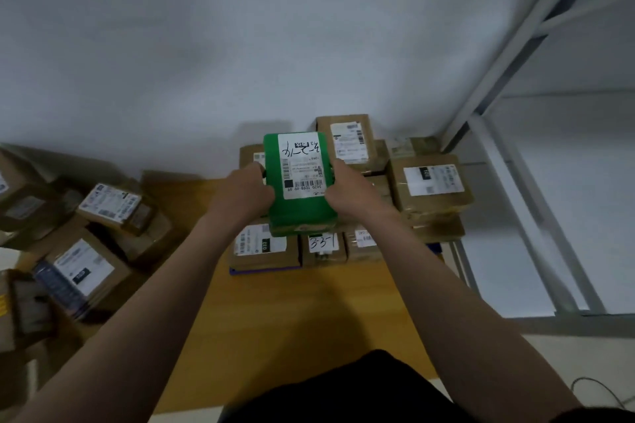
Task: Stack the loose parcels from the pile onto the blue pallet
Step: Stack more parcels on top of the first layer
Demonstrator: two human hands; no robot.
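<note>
Head view showed the green parcel point(302, 213) over the stacked brown parcels point(431, 182), white label point(302, 165) facing up; whether it touched them I could not tell. The left hand point(245, 194) held its left edge and the right hand point(348, 191) its right edge, each grip curled round the side of the package. Beneath the stack, a strip of the blue pallet point(264, 271) peeked out at the near edge. It sat on a yellow wooden surface point(292, 319) against the white wall point(240, 45). Off to the left lay the pile of loose parcels point(86, 251), tumbled at odd angles. A grey metal frame point(515, 182) stood just right of the stack.
</note>
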